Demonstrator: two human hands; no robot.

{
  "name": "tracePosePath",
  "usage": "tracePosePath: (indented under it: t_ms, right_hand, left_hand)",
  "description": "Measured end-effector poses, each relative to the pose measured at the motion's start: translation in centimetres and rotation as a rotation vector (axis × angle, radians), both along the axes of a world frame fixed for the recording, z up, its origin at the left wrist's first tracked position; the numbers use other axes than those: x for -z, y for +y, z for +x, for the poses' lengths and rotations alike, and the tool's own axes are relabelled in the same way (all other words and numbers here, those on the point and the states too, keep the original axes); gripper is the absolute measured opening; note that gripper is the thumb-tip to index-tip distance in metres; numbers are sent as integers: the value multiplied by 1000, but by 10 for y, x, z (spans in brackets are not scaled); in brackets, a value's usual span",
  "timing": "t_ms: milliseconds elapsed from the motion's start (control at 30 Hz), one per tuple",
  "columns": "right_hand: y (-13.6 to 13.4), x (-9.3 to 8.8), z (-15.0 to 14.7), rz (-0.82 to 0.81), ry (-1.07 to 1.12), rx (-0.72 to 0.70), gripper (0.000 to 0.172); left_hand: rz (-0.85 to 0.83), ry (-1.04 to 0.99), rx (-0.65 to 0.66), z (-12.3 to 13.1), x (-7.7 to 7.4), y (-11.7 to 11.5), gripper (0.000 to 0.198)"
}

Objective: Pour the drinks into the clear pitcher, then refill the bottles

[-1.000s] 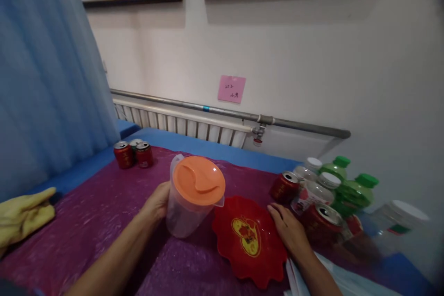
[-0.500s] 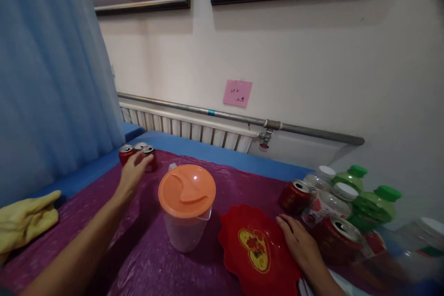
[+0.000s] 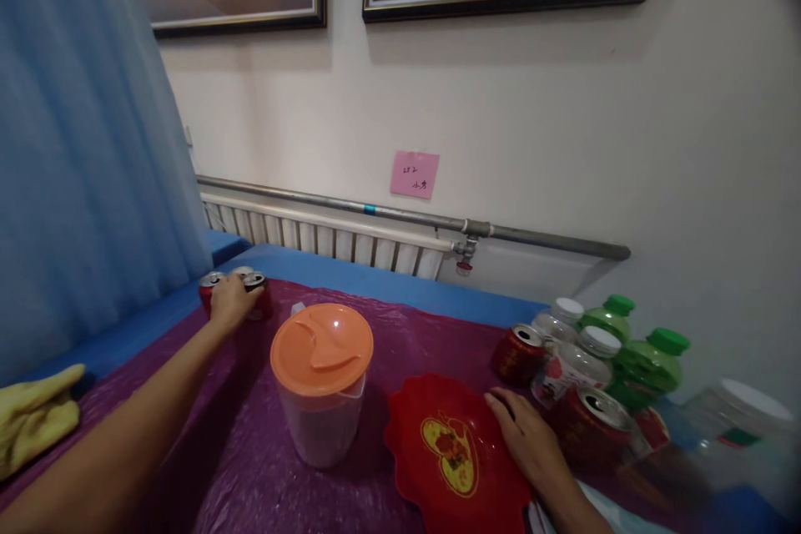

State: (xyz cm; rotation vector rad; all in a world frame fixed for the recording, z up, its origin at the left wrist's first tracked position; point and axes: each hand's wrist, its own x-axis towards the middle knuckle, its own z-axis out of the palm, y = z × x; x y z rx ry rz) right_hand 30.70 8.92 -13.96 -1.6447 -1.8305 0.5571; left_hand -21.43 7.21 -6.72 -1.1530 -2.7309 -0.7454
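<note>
My left hand (image 3: 230, 302) reaches in among several drink cans at the far left of the purple plastic sheet. Its thumb lies across the front of the right red can (image 3: 263, 305), and its fingers curl by that can's side, partly hidden. A second red can (image 3: 206, 292) stands just left of the hand, and the top of another can (image 3: 242, 271) shows behind. My right hand (image 3: 529, 442) rests on the right rim of a red scalloped plate (image 3: 494, 467), fingers stretched out. Between the hands stands a clear pitcher (image 3: 322, 434) with an orange lid (image 3: 322, 350).
On the right stand red cans (image 3: 518, 355), white-capped clear bottles (image 3: 579, 367), green-capped bottles (image 3: 651, 363) and a large clear jar (image 3: 738, 425). A yellow glove (image 3: 37, 421) lies at left, near a blue curtain (image 3: 93, 142). A radiator (image 3: 325, 238) and pipe run behind the table.
My left hand has pushed further forward, in among the cans. My right hand stays on the plate's rim. The whole view has shifted slightly.
</note>
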Motion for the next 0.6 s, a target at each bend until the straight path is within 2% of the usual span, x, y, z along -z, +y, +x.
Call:
tracePosePath:
  t_ms: [100, 300, 400, 500, 600]
  right_hand:
    - [-2, -1, -1, 8, 25, 4, 42]
    - [-7, -4, -3, 56, 65, 25, 37]
    - [-9, -6, -4, 89, 99, 44, 33]
    - [-11, -9, -3, 136, 156, 81, 32]
    - [-15, -18, -3, 203, 231, 138, 40]
  left_hand:
    - [-3, -42, 23, -3, 1, -4, 40]
    - [104, -123, 117, 3, 3, -10, 44]
    - [113, -150, 117, 5, -2, -22, 34]
    - [201, -194, 79, 9, -22, -44, 28]
    - [438, -262, 113, 22, -57, -77, 35]
